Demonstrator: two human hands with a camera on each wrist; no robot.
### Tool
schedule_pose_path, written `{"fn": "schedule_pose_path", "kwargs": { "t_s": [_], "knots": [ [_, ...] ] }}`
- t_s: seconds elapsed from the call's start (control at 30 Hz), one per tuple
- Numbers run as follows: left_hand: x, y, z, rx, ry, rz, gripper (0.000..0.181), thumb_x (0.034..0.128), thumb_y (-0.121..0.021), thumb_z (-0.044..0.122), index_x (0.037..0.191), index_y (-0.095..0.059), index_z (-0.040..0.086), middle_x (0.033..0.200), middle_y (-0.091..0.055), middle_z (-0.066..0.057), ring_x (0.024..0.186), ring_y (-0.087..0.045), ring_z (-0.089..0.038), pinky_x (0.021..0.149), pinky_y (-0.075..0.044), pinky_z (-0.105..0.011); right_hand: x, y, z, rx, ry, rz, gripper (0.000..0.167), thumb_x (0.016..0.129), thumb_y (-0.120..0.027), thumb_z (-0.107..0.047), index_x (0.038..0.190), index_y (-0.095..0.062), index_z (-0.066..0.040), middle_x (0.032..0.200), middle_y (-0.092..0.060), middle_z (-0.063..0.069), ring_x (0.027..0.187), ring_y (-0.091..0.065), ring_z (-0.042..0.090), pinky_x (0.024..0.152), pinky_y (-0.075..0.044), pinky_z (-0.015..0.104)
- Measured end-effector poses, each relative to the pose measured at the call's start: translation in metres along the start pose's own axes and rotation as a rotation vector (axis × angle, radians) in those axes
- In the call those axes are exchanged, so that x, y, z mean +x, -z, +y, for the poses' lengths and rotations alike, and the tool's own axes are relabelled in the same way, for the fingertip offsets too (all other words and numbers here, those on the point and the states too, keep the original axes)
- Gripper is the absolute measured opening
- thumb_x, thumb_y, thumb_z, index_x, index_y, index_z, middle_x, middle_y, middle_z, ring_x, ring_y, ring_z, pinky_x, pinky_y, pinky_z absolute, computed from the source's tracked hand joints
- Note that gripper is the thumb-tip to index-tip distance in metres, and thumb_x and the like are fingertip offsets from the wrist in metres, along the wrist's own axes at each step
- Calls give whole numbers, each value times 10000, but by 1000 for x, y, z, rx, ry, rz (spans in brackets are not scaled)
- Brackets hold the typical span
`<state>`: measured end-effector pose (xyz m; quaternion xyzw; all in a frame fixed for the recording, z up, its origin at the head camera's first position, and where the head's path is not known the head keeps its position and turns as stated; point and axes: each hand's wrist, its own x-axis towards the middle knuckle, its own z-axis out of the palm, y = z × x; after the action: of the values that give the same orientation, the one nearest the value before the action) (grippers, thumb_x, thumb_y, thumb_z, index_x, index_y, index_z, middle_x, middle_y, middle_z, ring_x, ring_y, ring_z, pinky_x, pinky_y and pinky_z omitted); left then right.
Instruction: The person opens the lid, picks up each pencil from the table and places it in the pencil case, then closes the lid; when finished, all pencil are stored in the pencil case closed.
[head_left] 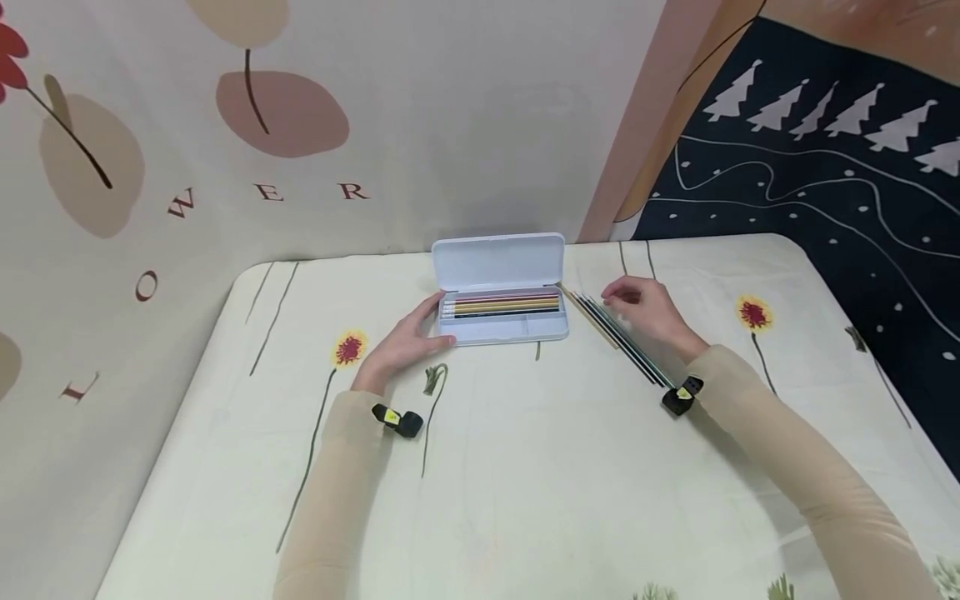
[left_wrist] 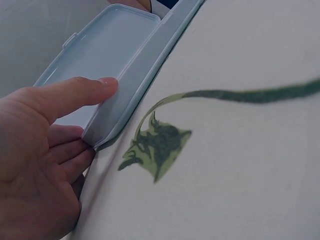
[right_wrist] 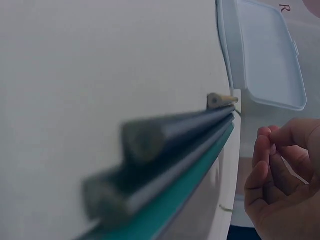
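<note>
An open pale-blue pencil case [head_left: 491,335] lies at the table's far edge with its lid [head_left: 498,262] raised. Several colored pencils [head_left: 502,305] lie side by side in it, dark red, yellow and black among them. My left hand [head_left: 401,346] grips the case's left end, thumb [left_wrist: 100,91] on the front rim and fingers at the end wall. Right of the case lies a slanting row of loose pencils [head_left: 621,340], dark, teal [right_wrist: 185,195] and one yellowish. Above their far ends my right hand [head_left: 648,312] hovers, fingers loosely bent, with nothing visible between them.
A white flower-printed cloth [head_left: 510,467] covers the table. Behind it hangs a pale printed backdrop [head_left: 465,125], with a dark tree-patterned cloth [head_left: 795,192] on the right. Small black cameras [head_left: 678,400] are strapped to both wrists.
</note>
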<state>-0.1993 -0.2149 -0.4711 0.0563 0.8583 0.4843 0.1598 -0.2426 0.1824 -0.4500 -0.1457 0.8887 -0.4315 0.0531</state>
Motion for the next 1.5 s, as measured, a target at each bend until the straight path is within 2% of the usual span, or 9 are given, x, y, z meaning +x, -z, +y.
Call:
{"fn": "schedule_pose_path", "kwargs": {
  "t_s": [0.2,0.57,0.73,0.87,1.0,1.23,1.5],
  "knots": [
    [-1,0,1,0,-12,-2,886,856,-731,235,1555,-193,153,1593,-170,-101,1453,-93,-283,1161,-82,-489,-10,9,6,-4,11,-2,166,973,-562,-69,1062,-658,33,996,-673,169,886,-606,247,721,-457,192],
    [1,1,1,8,3,-5,887,855,-729,235,1557,-191,169,1597,-165,-84,1456,-84,-273,1162,-80,-489,-26,16,14,-27,-24,-40,204,994,-544,-126,1035,-670,29,894,-677,146,802,-604,251,625,-436,215],
    [2,2,-1,15,6,-5,894,855,-730,242,1558,-183,167,1598,-157,-91,1456,-81,-279,1161,-79,-493,-30,18,19,-50,-47,-126,207,983,-571,-158,1031,-685,7,916,-673,112,833,-584,223,697,-456,248],
    [0,2,0,-2,-3,-4,889,855,-732,236,1556,-191,158,1596,-161,-96,1455,-84,-278,1162,-75,-486,-32,17,22,-72,-46,-177,186,961,-592,-118,1057,-683,12,977,-671,117,894,-574,234,777,-467,298],
    [0,1,1,-13,-6,-9,887,855,-734,236,1555,-195,153,1595,-163,-99,1455,-83,-277,1162,-73,-486,-35,17,23,-77,-47,-198,170,937,-597,-65,1068,-670,15,957,-654,113,870,-555,244,749,-463,308],
    [0,0,1,-2,4,-10,888,856,-729,245,1557,-190,160,1596,-160,-93,1456,-80,-277,1161,-73,-492,-36,13,22,-78,-61,-173,153,925,-589,-37,1051,-667,1,908,-631,103,811,-517,232,689,-436,291],
    [0,1,1,2,3,-5,895,852,-730,246,1558,-185,163,1597,-156,-95,1455,-79,-284,1160,-70,-498,-33,9,15,-97,-67,-135,136,914,-608,-52,1022,-673,-1,906,-633,121,818,-518,248,702,-422,331]
  ]
}}
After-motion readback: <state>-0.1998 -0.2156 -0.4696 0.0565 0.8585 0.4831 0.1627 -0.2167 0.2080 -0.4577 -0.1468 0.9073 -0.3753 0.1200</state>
